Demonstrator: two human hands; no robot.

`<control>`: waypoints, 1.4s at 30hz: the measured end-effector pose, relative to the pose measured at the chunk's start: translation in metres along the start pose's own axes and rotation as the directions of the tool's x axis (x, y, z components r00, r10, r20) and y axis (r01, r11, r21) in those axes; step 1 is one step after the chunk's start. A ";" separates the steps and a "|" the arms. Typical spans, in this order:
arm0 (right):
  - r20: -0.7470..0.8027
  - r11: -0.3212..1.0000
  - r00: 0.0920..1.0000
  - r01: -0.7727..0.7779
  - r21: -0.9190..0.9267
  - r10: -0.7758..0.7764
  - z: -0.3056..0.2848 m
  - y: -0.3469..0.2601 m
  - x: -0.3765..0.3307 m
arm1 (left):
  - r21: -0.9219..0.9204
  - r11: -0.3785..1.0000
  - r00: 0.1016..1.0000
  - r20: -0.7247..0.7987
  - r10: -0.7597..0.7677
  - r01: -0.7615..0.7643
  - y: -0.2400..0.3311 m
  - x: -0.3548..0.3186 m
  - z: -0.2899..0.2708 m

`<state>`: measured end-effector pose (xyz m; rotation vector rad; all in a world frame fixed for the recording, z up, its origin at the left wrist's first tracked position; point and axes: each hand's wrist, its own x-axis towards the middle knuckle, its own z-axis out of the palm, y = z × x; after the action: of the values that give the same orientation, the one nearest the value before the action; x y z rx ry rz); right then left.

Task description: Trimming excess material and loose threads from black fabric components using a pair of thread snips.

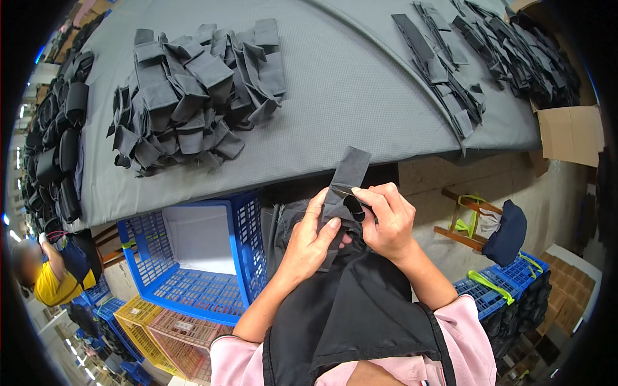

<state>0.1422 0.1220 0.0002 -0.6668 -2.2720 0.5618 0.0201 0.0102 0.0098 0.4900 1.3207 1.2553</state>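
Observation:
My left hand (306, 241) is closed on a dark grey fabric strip (351, 168), thumb on top and fingers beneath. The strip's flat end points up toward the table edge. My right hand (390, 220) is closed around what look like small thread snips (353, 204), with a dark rounded loop and a thin metal tip against the strip. Fingers partly cover the tool. More dark fabric (283, 222) lies bunched in my lap below the hands, over a black apron (380, 302).
Ahead is a grey cloth-covered table (309, 122) with a heap of fabric strips (187, 90) and flatter strips (444, 77) at right. A blue crate (248, 257) stands left, a wooden stool (473, 206) right. A person in yellow (58, 276) sits far left.

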 end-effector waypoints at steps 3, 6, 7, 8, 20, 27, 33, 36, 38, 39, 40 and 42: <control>0.012 0.999 1.000 0.015 0.047 -0.016 0.000 0.001 0.000 | 0.005 1.000 1.000 0.002 -0.017 0.017 -0.001 -0.001 0.000; 0.014 0.999 1.000 0.010 0.048 -0.011 0.002 0.002 -0.001 | 0.012 0.999 0.999 0.006 -0.032 0.032 -0.001 -0.001 0.000; 0.014 0.999 1.000 0.009 0.047 -0.010 0.002 0.002 -0.001 | 0.017 0.999 0.999 0.009 -0.034 0.034 -0.001 -0.002 -0.001; 0.006 0.999 1.000 -0.005 0.052 0.005 0.002 0.001 -0.001 | 0.017 0.999 0.999 0.009 -0.035 0.035 -0.002 -0.002 -0.001; 0.034 0.988 0.993 -0.120 0.099 0.117 0.002 -0.003 -0.002 | -0.062 0.997 0.999 -0.003 -0.043 0.043 -0.004 -0.006 -0.001; 0.188 0.806 0.900 -0.436 0.401 0.393 0.019 0.008 0.008 | -0.359 0.926 0.993 0.013 -0.121 0.118 -0.005 0.010 -0.012; 0.285 0.751 0.849 -0.527 0.397 0.445 -0.006 0.002 -0.008 | -0.599 0.800 0.996 -0.074 -0.059 0.002 -0.002 0.021 -0.038; 0.453 0.816 0.846 -0.459 0.350 0.282 -0.020 -0.011 -0.020 | -0.633 0.774 0.994 -0.089 -0.059 -0.010 -0.005 0.024 -0.046; 0.483 0.856 0.846 -0.408 0.317 0.224 -0.021 -0.018 -0.028 | -0.645 0.764 0.994 -0.092 -0.059 -0.014 -0.005 0.026 -0.048; 0.480 0.872 0.852 -0.383 0.304 0.207 -0.019 -0.020 -0.031 | -0.658 0.753 0.996 -0.077 -0.054 -0.010 -0.004 0.027 -0.048; 0.479 0.887 0.857 -0.358 0.291 0.189 -0.017 -0.022 -0.033 | -0.670 0.742 0.997 -0.064 -0.048 -0.007 -0.003 0.028 -0.049; 0.488 0.912 0.857 -0.324 0.254 0.168 -0.014 -0.023 -0.030 | -0.663 0.748 0.997 -0.067 -0.044 -0.012 0.000 0.029 -0.046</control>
<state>0.1646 0.0887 0.0074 -0.7209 -2.4385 1.3179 -0.0271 0.0193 -0.0154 -0.0874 0.8401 1.6365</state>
